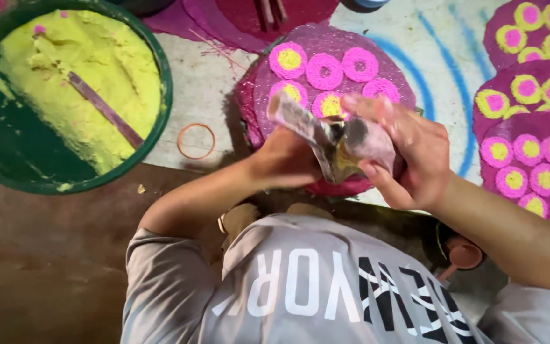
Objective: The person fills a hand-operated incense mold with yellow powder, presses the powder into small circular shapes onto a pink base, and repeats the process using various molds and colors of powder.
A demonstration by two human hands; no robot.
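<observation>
Both hands' fingers (377, 111) grip a wrapped cone (326, 137) over the pink disc (332, 64), beside a green basin (160, 70).

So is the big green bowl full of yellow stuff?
Partly full. The green bowl holds yellow powder heaped on one side; its dark bottom shows bare at lower left.

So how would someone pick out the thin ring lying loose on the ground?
Start at the big green tub of yellow powder at upper left. Just right of its rim, before the round pink tray, lies an orange ring. It alone is a bare, hollow hoop, unlike the filled pink-and-yellow discs.
</observation>
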